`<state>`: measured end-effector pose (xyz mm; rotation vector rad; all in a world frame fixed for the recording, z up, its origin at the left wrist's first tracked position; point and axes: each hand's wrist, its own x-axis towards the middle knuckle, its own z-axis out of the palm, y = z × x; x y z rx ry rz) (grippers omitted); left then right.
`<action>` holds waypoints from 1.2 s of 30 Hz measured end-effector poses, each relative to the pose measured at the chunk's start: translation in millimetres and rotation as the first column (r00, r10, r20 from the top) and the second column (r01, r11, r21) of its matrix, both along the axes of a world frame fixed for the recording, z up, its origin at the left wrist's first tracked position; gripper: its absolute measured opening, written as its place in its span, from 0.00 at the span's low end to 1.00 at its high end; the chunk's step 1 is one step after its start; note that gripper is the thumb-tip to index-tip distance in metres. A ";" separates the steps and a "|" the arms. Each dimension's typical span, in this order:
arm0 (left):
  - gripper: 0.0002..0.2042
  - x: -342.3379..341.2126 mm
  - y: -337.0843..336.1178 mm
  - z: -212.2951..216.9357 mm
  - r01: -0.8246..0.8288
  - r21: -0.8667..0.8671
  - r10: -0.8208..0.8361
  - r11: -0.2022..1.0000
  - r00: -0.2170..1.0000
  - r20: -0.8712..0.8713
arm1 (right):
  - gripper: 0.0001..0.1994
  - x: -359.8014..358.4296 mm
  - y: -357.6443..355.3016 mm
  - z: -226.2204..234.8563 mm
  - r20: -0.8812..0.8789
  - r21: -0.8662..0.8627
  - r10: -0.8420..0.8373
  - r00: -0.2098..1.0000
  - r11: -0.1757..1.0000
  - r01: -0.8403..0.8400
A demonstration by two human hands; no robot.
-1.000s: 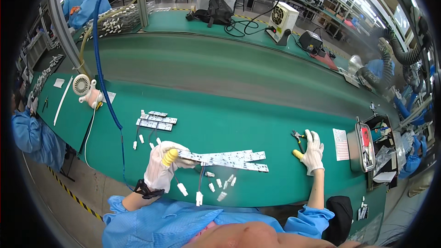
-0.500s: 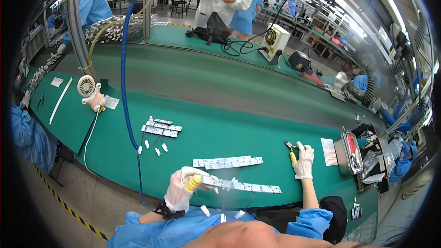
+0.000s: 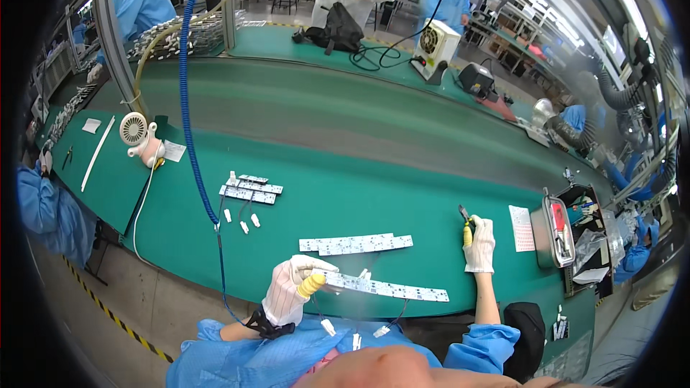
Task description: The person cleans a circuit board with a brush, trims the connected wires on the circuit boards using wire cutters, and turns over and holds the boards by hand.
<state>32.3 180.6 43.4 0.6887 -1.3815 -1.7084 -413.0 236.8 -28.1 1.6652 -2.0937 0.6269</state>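
Pinching a circuit-board strip (image 3: 402,291) endwise, left hand (image 3: 290,289) seemingly lets connectors (image 3: 328,328) dangle free. Right of the strip, right hand (image 3: 480,248) grips pliers (image 3: 464,213)!

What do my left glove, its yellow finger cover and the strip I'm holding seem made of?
Left glove: likely knitted cloth, matte white with fine lines. Yellow finger cover: perhaps rubber, dull, with ridged folds. Strip: probably circuit board, white-faced with small dark marks.

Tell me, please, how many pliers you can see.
2: the pliers in the right hand and another pair on the bench at far left. The metal tray may hide others.
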 end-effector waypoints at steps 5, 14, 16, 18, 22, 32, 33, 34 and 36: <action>0.17 -15.3 -8.7 -17.4 0.103 0.103 -0.090 0.989 0.989 -0.120 | 0.19 4.7 1.4 5.0 0.008 0.006 0.017 1.000 1.000 -0.017; 0.16 -19.4 -0.6 -24.2 0.124 -0.039 -0.122 0.992 0.992 0.036 | 0.18 6.5 -3.2 10.4 0.094 -0.008 0.035 0.995 0.999 -0.034; 0.16 -18.1 9.3 -20.8 0.149 -0.098 -0.129 0.984 0.973 0.192 | 0.18 3.5 7.0 3.9 0.051 0.002 0.046 0.998 0.999 -0.047; 0.17 -27.0 10.1 -36.0 0.124 -0.021 -0.123 0.992 0.991 0.057 | 0.18 -0.5 -4.7 2.9 0.015 -0.034 0.061 0.998 0.998 -0.061; 0.16 -28.8 20.5 -32.7 0.177 0.179 -0.134 0.968 0.964 -0.231 | 0.17 0.2 -0.7 -2.9 0.040 -0.028 0.035 0.999 0.999 -0.034; 0.15 -25.7 40.8 -22.1 0.123 -0.011 -0.122 0.992 0.991 0.047 | 0.16 -4.7 2.2 -9.6 -0.063 -0.071 -0.030 0.998 0.997 0.026; 0.16 -30.0 41.3 -20.2 0.116 -0.003 -0.116 0.993 0.992 0.050 | 0.16 -7.2 1.0 -9.6 -0.062 -0.070 -0.029 0.998 0.997 0.025; 0.16 -32.3 44.7 -17.7 0.109 0.008 -0.110 0.994 0.993 0.053 | 0.16 -6.3 1.2 -7.8 -0.046 -0.066 -0.027 0.999 0.998 0.024; 0.17 -37.9 47.6 -12.4 0.119 0.015 -0.119 0.993 0.993 -0.019 | 0.16 -3.6 1.0 -5.6 -0.029 -0.083 -0.006 1.000 0.997 0.003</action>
